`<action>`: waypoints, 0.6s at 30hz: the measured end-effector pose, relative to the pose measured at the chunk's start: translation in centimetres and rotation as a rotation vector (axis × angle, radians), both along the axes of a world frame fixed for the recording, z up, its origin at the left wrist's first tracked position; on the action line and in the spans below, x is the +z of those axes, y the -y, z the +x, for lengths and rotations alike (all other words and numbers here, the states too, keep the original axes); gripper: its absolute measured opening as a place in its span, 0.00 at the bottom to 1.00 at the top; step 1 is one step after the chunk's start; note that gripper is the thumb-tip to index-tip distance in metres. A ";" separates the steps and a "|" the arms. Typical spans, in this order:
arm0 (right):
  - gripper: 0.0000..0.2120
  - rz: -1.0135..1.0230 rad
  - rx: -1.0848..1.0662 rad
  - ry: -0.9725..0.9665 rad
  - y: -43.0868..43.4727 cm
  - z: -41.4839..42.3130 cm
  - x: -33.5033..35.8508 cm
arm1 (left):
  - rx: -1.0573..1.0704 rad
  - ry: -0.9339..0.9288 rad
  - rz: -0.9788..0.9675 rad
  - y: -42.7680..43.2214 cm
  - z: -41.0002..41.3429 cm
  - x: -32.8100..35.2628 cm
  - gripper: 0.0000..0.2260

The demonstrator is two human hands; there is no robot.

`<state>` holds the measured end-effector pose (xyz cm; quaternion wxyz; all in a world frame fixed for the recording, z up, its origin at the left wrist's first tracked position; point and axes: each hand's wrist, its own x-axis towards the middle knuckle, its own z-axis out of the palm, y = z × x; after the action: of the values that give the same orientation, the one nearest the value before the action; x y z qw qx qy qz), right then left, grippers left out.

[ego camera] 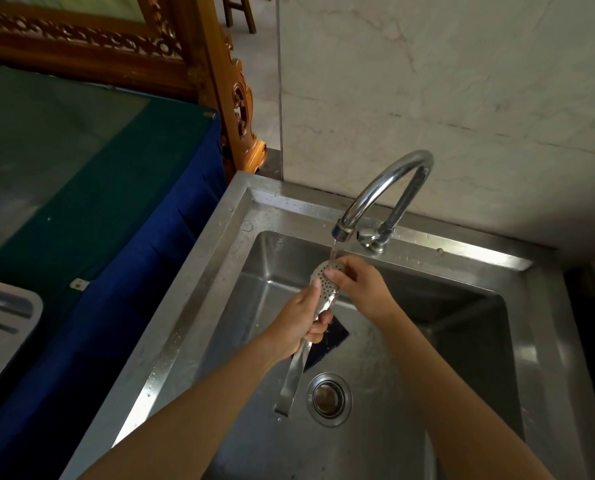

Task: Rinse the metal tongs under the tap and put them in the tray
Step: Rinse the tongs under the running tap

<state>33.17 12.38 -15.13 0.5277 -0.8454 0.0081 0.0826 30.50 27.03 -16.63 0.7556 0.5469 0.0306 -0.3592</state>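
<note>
While water runs from the tap (386,188), the left hand (298,318) grips the tongs (325,289) mid-shaft over the sink (199,271). The right hand (360,284) pinches their perforated head under the stream. The tray (5,317) sits well apart on the left surface (81,168).

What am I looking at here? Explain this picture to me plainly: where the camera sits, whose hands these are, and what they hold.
There is no machine here. A person wears one camera on the head, so you look down along both arms at a steel sink.

The left hand grips the metal tongs around the middle, with the handle end hanging down toward the drain. The right hand touches the tongs' perforated head, which sits under water running from the curved tap.

To the left stands a table with a blue cloth, and at the picture's left edge you see part of a metal tray. The tongs are not in it yet.
</note>
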 end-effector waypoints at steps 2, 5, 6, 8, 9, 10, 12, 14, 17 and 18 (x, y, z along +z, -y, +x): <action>0.08 0.005 -0.030 0.008 0.0 -0.2 -0.1 | 0.004 -0.021 0.000 0.0 -0.3 0.0 0.21; 0.10 0.065 -0.064 -0.028 -0.1 -0.5 -0.2 | 0.016 -0.020 0.044 -0.1 -0.7 0.2 0.22; 0.11 0.136 -0.084 -0.069 -0.1 -0.7 -0.3 | 0.019 -0.013 0.065 0.0 -0.8 0.3 0.22; 0.10 0.387 -0.129 -0.172 -0.4 -1.2 -0.4 | 0.028 -0.007 0.098 0.1 -0.8 0.4 0.23; 0.10 0.542 -0.146 -0.218 -0.7 -1.4 -0.4 | 0.034 -0.006 0.111 0.1 -0.8 0.5 0.23; 0.09 0.667 -0.152 -0.244 -0.9 -1.6 -0.4 | 0.036 -0.001 0.124 0.2 -0.8 0.5 0.24; 0.10 0.738 -0.144 -0.262 -0.8 -1.8 -0.6 | 0.028 0.006 0.143 0.2 -0.9 0.6 0.24; 0.10 0.677 -0.097 -0.265 -0.4 -1.7 -0.6 | 0.022 0.002 0.158 0.0 -1.1 0.5 0.24; 0.12 0.434 -0.097 -0.191 0.0 -1.5 -0.2 | 0.032 -0.001 0.200 -0.1 -1.1 0.4 0.24; 0.15 0.368 -0.141 -0.155 -0.1 -1.4 -0.3 | 0.033 0.003 0.211 0.0 -1.0 0.5 0.25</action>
<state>31.80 12.44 -15.40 0.6755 -0.7231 0.0927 0.1103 29.50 27.06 -16.18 0.6996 0.6236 0.0761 -0.3404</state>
